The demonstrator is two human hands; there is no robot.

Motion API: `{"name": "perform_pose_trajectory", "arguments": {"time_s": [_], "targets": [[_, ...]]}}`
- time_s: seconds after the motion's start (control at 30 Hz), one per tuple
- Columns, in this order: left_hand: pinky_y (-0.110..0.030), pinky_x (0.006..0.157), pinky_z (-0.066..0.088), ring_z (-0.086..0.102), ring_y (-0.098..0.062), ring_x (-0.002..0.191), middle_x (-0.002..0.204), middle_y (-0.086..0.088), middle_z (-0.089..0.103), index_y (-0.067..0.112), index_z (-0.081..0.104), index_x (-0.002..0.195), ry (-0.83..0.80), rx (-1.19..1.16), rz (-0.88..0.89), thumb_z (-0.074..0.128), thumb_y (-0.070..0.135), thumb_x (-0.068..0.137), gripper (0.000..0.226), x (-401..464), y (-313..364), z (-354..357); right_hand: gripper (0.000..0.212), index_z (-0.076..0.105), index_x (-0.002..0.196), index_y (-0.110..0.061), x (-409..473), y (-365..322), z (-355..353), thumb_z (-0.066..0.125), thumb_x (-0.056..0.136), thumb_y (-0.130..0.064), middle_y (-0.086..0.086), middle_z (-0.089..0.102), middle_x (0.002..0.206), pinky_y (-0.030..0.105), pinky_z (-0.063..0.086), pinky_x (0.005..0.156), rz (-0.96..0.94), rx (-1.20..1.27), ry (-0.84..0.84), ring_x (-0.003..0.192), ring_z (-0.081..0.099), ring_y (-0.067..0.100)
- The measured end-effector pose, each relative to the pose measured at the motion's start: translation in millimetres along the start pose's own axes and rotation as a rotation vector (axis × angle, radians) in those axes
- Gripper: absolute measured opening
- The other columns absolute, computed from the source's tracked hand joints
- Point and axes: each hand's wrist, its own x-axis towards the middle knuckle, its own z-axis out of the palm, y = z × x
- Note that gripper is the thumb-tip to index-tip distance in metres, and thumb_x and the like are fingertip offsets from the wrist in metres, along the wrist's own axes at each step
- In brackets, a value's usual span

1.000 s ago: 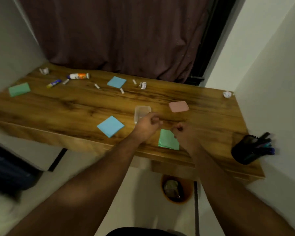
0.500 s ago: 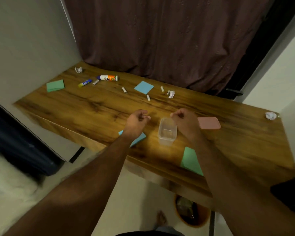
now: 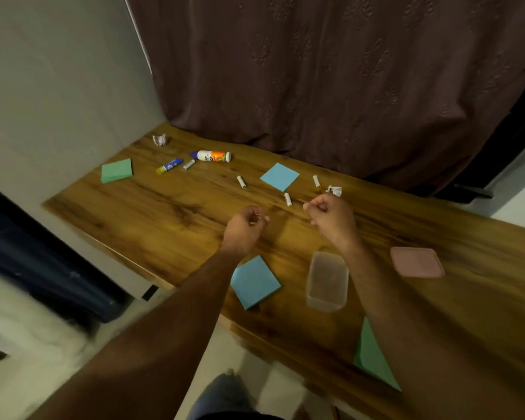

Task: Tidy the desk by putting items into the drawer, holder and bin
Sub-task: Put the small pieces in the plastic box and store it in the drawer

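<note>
Two curled hands over the desk (image 3: 164,207), nothing picked up yet
left hand (image 3: 245,226) and right hand (image 3: 331,215) look fisted, seemingly empty; guessing the nearest small white tube (image 3: 288,199) is next, needs a fingertip pinch

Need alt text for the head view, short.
Two bare hands, left hand and right hand, hover with curled fingers over a wooden desk strewn with blue, green sticky-note pads, small white batteries and crumpled paper. A clear plastic tub and pink lid sit beside the right forearm; a dark curtain hangs behind.
</note>
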Motion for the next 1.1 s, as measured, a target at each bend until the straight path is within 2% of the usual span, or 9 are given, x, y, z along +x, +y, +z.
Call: {"name": "perform_pose_trajectory", "arguments": {"time_s": [0.1, 0.27, 0.37, 0.5, 0.67, 0.8, 0.87, 0.97, 1.1], "targets": [[-0.042, 0.078, 0.056, 0.067, -0.022, 0.092, 0.101, -0.003, 0.069, 0.034, 0.061, 0.103, -0.005, 0.008, -0.018, 0.064, 0.041, 0.086, 0.019, 27.2, -7.4, -12.2, 0.009, 0.060, 0.085, -0.028, 18.0, -7.6, 18.6, 0.064, 0.091, -0.033, -0.004, 0.067, 0.084, 0.033, 0.055, 0.065, 0.018, -0.018, -0.052, 0.079, 0.067, 0.014], [-0.041, 0.085, 0.056, 0.067, -0.022, 0.094, 0.100, -0.002, 0.070, 0.033, 0.064, 0.102, -0.046, -0.005, -0.035, 0.066, 0.040, 0.085, 0.018, 82.1, -21.7, -39.5, 0.015, 0.065, 0.094, -0.014, 54.8, -22.4, 52.3, 0.067, 0.090, -0.028, 0.003, 0.069, 0.088, 0.025, 0.048, 0.055, 0.056, 0.013, -0.032, 0.073, 0.066, 0.016], [-0.037, 0.084, 0.054, 0.067, -0.023, 0.095, 0.098, 0.001, 0.070, 0.031, 0.066, 0.105, -0.099, -0.007, -0.051, 0.067, 0.037, 0.087, 0.019, 116.0, -28.1, -58.0, 0.016, 0.067, 0.095, -0.016, 73.1, -31.8, 75.7, 0.070, 0.087, -0.029, 0.000, 0.069, 0.089, 0.033, 0.056, 0.068, 0.082, -0.021, 0.019, 0.083, 0.067, 0.017], [-0.023, 0.075, 0.052, 0.065, -0.013, 0.083, 0.094, 0.003, 0.067, 0.022, 0.065, 0.112, -0.213, 0.014, 0.021, 0.064, 0.028, 0.091, 0.021, 145.3, -28.9, -72.5, 0.018, 0.067, 0.099, -0.020, 83.1, -42.9, 95.3, 0.072, 0.085, -0.030, -0.006, 0.066, 0.092, 0.027, 0.051, 0.072, 0.128, -0.235, 0.120, 0.085, 0.061, 0.010], [-0.031, 0.084, 0.054, 0.065, -0.012, 0.092, 0.100, 0.005, 0.069, 0.022, 0.068, 0.108, -0.444, 0.109, 0.154, 0.065, 0.028, 0.089, 0.021, 150.6, -20.7, -38.0, 0.029, 0.066, 0.109, -0.020, 51.0, -25.3, 49.8, 0.071, 0.082, -0.030, 0.004, 0.070, 0.104, 0.033, 0.051, 0.086, 0.423, -0.439, 0.254, 0.100, 0.065, 0.025], [-0.021, 0.068, 0.056, 0.069, -0.015, 0.078, 0.103, -0.003, 0.069, 0.013, 0.067, 0.111, -0.690, 0.081, 0.228, 0.064, 0.021, 0.092, 0.022, 120.4, 1.9, 14.2, 0.034, 0.069, 0.108, -0.009, -16.7, 5.9, -6.9, 0.072, 0.083, -0.032, 0.011, 0.069, 0.107, 0.033, 0.050, 0.081, 0.696, -0.608, 0.249, 0.099, 0.064, 0.030], [-0.022, 0.064, 0.054, 0.066, -0.016, 0.070, 0.104, -0.009, 0.068, 0.011, 0.067, 0.110, -0.787, 0.063, 0.237, 0.064, 0.018, 0.091, 0.021, 101.1, 10.2, 37.4, 0.042, 0.066, 0.111, -0.003, -47.7, 20.6, -21.9, 0.077, 0.081, -0.029, 0.014, 0.067, 0.107, 0.036, 0.051, 0.079, 0.833, -0.520, 0.255, 0.097, 0.064, 0.030], [-0.032, 0.064, 0.054, 0.064, -0.018, 0.067, 0.096, -0.010, 0.069, 0.017, 0.067, 0.106, -0.893, 0.125, 0.248, 0.065, 0.026, 0.090, 0.019, 77.8, 17.8, 63.2, 0.039, 0.064, 0.110, -0.002, -79.0, 25.7, -21.1, 0.077, 0.083, -0.027, 0.018, 0.067, 0.100, 0.037, 0.052, 0.068, 1.010, -0.355, 0.103, 0.084, 0.065, 0.029], [-0.025, 0.050, 0.047, 0.059, -0.014, 0.064, 0.084, -0.001, 0.064, 0.020, 0.063, 0.113, -0.991, 0.205, 0.240, 0.060, 0.038, 0.092, 0.027, 56.8, 23.8, 76.2, 0.034, 0.067, 0.111, -0.006, -88.5, 40.2, -9.3, 0.075, 0.083, -0.023, 0.014, 0.071, 0.094, 0.040, 0.060, 0.062, 1.015, -0.346, 0.085, 0.076, 0.071, 0.028]]}}
